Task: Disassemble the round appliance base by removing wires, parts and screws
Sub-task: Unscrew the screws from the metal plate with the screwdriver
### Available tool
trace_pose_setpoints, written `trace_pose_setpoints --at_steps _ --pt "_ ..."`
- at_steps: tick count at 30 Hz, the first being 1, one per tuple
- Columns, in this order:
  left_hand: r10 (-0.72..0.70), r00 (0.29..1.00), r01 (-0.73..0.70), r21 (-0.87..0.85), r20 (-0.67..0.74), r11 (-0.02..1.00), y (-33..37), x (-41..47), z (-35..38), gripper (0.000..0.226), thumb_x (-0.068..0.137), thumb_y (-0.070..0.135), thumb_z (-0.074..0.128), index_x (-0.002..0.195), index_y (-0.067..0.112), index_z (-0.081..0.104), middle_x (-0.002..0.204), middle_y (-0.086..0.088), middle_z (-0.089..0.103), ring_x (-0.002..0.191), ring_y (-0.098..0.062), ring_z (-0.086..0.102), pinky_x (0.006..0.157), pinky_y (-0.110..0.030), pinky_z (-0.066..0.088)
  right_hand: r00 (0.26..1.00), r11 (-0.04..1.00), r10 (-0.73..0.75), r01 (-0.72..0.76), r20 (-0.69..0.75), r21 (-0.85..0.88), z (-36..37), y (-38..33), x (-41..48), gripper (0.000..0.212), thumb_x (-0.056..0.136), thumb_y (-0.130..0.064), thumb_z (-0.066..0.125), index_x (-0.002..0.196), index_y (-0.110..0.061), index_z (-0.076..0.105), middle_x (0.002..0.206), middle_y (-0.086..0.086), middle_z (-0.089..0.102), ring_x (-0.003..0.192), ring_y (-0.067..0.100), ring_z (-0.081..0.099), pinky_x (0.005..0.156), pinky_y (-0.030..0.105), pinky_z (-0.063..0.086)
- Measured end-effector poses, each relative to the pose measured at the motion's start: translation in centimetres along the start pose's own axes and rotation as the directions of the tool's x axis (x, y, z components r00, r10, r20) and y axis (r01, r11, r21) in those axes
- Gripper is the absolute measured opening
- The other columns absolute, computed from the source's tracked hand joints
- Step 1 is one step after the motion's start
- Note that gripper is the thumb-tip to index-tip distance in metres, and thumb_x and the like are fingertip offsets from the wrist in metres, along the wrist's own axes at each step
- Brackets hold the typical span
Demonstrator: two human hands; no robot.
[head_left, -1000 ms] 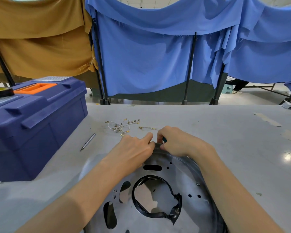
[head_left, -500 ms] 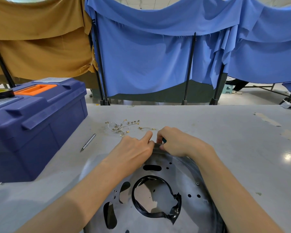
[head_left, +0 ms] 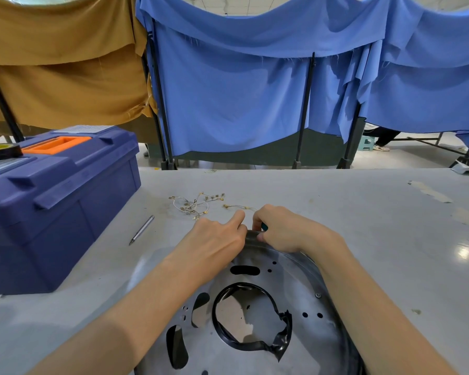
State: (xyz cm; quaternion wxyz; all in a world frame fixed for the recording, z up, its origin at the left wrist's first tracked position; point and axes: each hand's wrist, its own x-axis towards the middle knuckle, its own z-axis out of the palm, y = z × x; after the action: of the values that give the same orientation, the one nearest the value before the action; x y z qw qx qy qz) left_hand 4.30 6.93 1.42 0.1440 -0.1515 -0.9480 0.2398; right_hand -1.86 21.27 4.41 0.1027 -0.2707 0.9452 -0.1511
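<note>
Both hands' grip pinched on round base [head_left: 295, 334] far rim, L [head_left: 214, 240], R [head_left: 284, 231]; toolbox [head_left: 65, 190] lid down (contents unseen)

Both bare hands, left hand [head_left: 217, 240] and right hand [head_left: 287, 230], pinch the far rim of the round grey metal appliance base [head_left: 303, 334] on the grey table [head_left: 377, 239].

Bright even overhead light, glare spot on table [head_left: 465, 251], wide-angle bowing at edges, sharp focus

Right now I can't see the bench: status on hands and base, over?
Left hand and right hand both pinching the black rim strip at the round base far edge. One screw still in. Pulled wires lie beyond; nothing blocking.
</note>
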Motion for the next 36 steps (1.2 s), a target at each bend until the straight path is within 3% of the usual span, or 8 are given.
trace_pose_setpoints --at_steps 5,10,17,20,24,28,33,36 --pt "0.032 0.999 -0.031 0.025 -0.034 0.999 -0.1 -0.5 -0.1 0.024 0.070 -0.003 0.059 0.090 0.009 0.059 0.101 -0.006 0.053 0.045 -0.018 0.038 0.041 -0.025 0.004 1.000 1.000 -0.005 0.005 0.005 -0.003 0.0 -0.1 0.0 0.021 0.096 -0.008 0.049 0.115 -0.010 0.055 0.114 0.009 0.056 0.094 0.023 0.052 0.076 0.029 0.041" --pt "0.034 0.994 -0.027 0.069 -0.105 0.997 -0.4 -0.7 -0.8 0.023 0.046 0.001 0.049 0.062 0.013 0.061 0.076 -0.003 0.060 0.029 -0.016 0.030 0.045 -0.019 -0.007 1.000 1.000 -0.008 0.008 0.008 -0.001 0.0 0.0 0.0 0.021 0.096 -0.008 0.049 0.116 -0.010 0.055 0.117 0.011 0.056 0.095 0.024 0.052 0.077 0.030 0.042" --pt "0.012 1.000 -0.012 0.035 -0.015 0.999 -0.3 -0.3 -0.7 0.025 0.062 -0.003 0.063 0.083 0.009 0.058 0.096 -0.006 0.053 0.042 -0.017 0.024 0.042 -0.023 0.002 1.000 1.000 -0.010 0.010 0.008 0.001 -0.1 0.0 -0.1 0.022 0.096 -0.008 0.048 0.117 -0.010 0.055 0.119 0.010 0.056 0.096 0.024 0.052 0.078 0.030 0.042" --pt "-0.026 1.000 0.026 -0.016 -0.006 1.000 -0.2 0.0 0.1 0.026 0.077 -0.003 0.052 0.100 0.008 0.052 0.112 -0.008 0.043 0.050 -0.020 0.031 0.043 -0.027 0.009 1.000 1.000 -0.008 0.008 0.005 -0.005 0.0 0.0 -0.1 0.022 0.096 -0.007 0.048 0.117 -0.009 0.056 0.118 0.011 0.057 0.097 0.025 0.053 0.078 0.030 0.043" --pt "-0.003 1.000 0.004 0.052 -0.031 0.999 -0.5 -0.4 -1.2 0.030 0.050 0.003 0.075 0.075 0.009 0.060 0.088 -0.006 0.057 0.038 -0.020 0.030 0.043 -0.022 -0.002 1.000 1.000 -0.010 0.010 0.007 -0.008 -0.1 0.0 -0.2 0.022 0.096 -0.006 0.047 0.115 -0.008 0.057 0.118 0.011 0.058 0.097 0.025 0.054 0.080 0.032 0.045" --pt "-0.094 0.995 0.093 -0.034 -0.024 0.995 -0.7 0.3 -0.3 0.027 0.084 -0.006 0.047 0.107 0.009 0.048 0.119 -0.009 0.041 0.056 -0.024 0.043 0.042 -0.029 0.011 1.000 1.000 -0.003 0.003 0.015 -0.008 0.0 0.0 -0.1 0.022 0.096 -0.007 0.048 0.116 -0.008 0.055 0.119 0.012 0.056 0.101 0.027 0.054 0.086 0.036 0.046" --pt "-0.078 0.997 0.077 -0.127 -0.001 0.989 -0.8 0.5 0.2 0.026 0.083 -0.004 0.046 0.104 0.013 0.045 0.112 -0.004 0.037 0.062 -0.028 0.048 0.046 -0.031 0.016 1.000 1.000 0.001 0.000 0.028 -0.012 0.0 0.0 0.0 0.020 0.097 -0.009 0.047 0.115 -0.011 0.053 0.119 0.011 0.055 0.098 0.026 0.052 0.085 0.035 0.046" --pt "-0.078 0.997 0.078 -0.176 0.009 0.981 -1.0 0.4 0.1 0.014 0.090 0.009 0.052 0.103 0.016 0.052 0.111 0.000 0.041 0.068 -0.029 0.055 0.049 -0.031 0.023 1.000 1.000 -0.001 0.002 0.028 -0.013 0.1 0.1 0.1 0.009 0.096 -0.010 0.048 0.103 -0.015 0.050 0.110 0.007 0.053 0.094 0.024 0.051 0.079 0.032 0.044"
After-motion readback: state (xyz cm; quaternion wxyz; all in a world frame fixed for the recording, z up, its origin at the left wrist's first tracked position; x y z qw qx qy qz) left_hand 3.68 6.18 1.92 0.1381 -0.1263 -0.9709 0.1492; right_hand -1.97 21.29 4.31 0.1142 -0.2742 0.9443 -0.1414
